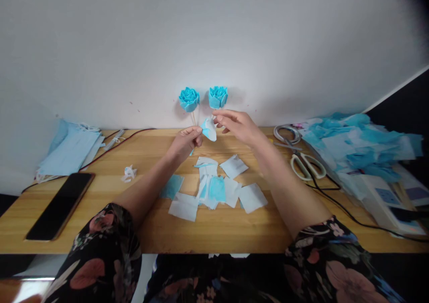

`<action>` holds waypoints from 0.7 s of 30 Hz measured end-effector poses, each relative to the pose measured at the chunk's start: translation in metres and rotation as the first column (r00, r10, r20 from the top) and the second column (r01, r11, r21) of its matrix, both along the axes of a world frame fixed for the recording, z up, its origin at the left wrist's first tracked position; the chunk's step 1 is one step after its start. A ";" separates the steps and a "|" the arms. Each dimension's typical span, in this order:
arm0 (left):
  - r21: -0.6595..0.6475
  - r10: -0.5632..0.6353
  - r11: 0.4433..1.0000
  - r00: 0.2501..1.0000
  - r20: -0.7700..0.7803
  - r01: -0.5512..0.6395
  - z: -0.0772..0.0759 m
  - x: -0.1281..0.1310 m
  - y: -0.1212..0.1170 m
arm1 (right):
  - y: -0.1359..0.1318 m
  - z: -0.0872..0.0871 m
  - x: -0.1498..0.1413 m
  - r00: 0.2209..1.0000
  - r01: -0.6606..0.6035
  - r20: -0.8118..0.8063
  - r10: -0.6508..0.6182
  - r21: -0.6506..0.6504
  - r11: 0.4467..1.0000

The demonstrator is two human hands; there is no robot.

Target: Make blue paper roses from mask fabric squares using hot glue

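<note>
My left hand [188, 142] pinches a small blue-and-white piece of mask fabric [210, 129], curled like a petal. My right hand [234, 123] is close against its right side, fingers apart and slightly bent; whether a fingertip touches the fabric is hard to make out. Behind the hands, two blue fabric flowers stand on thin sticks against the wall, a left flower [189, 99] and a right flower [218, 97]. Between my forearms lie several cut squares of white and blue fabric [217, 189], some overlapping.
On the left are a stack of blue face masks [69, 149], a phone [60, 206] and a crumpled white scrap [129, 173]. To the right lie scissors [307, 165], a roll of tape [287, 134], a heap of fabric pieces [362, 140] and a black cable [351, 218].
</note>
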State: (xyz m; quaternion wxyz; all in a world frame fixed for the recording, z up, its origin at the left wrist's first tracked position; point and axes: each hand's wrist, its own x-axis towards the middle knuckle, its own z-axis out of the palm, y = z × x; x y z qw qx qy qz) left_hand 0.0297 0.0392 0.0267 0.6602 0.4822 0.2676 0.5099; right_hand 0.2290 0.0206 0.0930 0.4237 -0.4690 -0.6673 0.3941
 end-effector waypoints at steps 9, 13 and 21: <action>0.022 0.014 1.000 0.999 -0.042 -0.013 0.002 0.000 -0.001 | 0.000 -0.001 0.000 0.999 -0.034 0.031 0.032 0.048 0.998; 0.033 0.019 0.999 0.999 -0.051 -0.018 0.002 0.000 -0.002 | 0.000 -0.006 -0.002 0.994 -0.082 0.082 0.078 0.050 0.995; 0.033 0.051 0.998 0.996 -0.078 -0.048 0.005 0.001 -0.003 | -0.005 -0.011 -0.014 0.980 -0.133 0.155 0.127 0.030 0.991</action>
